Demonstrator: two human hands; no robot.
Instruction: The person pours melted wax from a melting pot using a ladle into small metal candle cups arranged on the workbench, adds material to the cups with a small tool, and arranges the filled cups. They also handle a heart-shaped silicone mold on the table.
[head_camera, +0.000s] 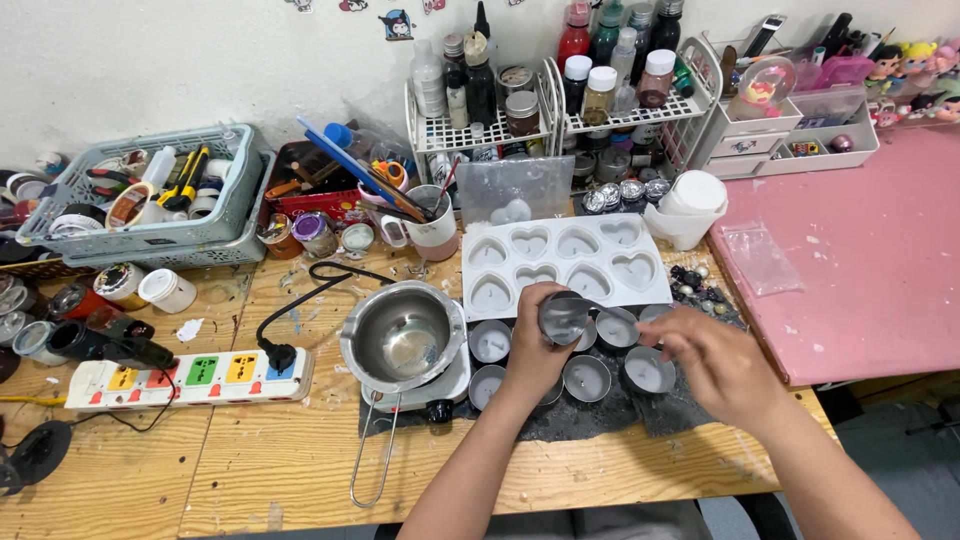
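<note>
My left hand (533, 350) holds a small round metal tin (565, 316), tilted so its open side faces me, above a group of similar tins (587, 378) filled with pale wax on a dark mat (600, 415). My right hand (712, 362) hovers beside it over the right-hand tins, fingers loosely curled and pinched together; I cannot tell if something small is between them. A white heart-shaped silicone mould (565, 262) lies just beyond the tins.
A steel melting pot (402, 336) with a long wire handle sits on a small hotplate to the left. A power strip (190, 376) lies further left. Baskets, jars, a bottle rack (560, 90) line the wall. A pink table (860, 250) adjoins at right.
</note>
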